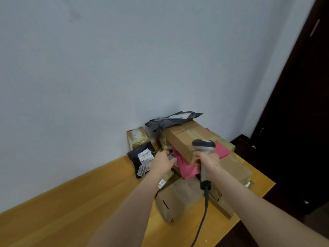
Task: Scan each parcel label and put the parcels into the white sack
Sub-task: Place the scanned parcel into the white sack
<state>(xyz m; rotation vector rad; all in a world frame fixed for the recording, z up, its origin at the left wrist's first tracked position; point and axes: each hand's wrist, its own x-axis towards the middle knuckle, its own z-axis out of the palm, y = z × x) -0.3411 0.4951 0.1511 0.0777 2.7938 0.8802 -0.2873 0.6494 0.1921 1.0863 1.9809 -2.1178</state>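
The fingers (172, 159) of the left hand (160, 163) are stretched forward into the heap, thumb above and the others below; their tips are at a small labelled packet (171, 155) just beside the pink bag (187, 166); I cannot tell from my screen if they pinch it or only touch it.

Going from the left, I see the wooden surface (71, 202) running up to a pale wall (106, 68); all the parcels are heaped at its far right end. A small taped box (137, 138) stands against the wall; in front of it lies a black bag (140, 158) with white labels, touching the left wrist on its left side. A crumpled grey bag (170, 120) lies on top of the heap, resting on the long brown box (183, 139); this box lies tilted over the pink bag. Nearer to me, between the two forearms, there are flat brown cartons (174, 198), one with a slot cut in its side.

The right hand (208, 162) holds the scanner (203, 146) upright, its fingers (196, 155) wrapped fully round the handle; the grey head is in front of the long brown box; the cable (204, 211) hangs down from the handle toward me. At the far right stands a dark door (302, 122).
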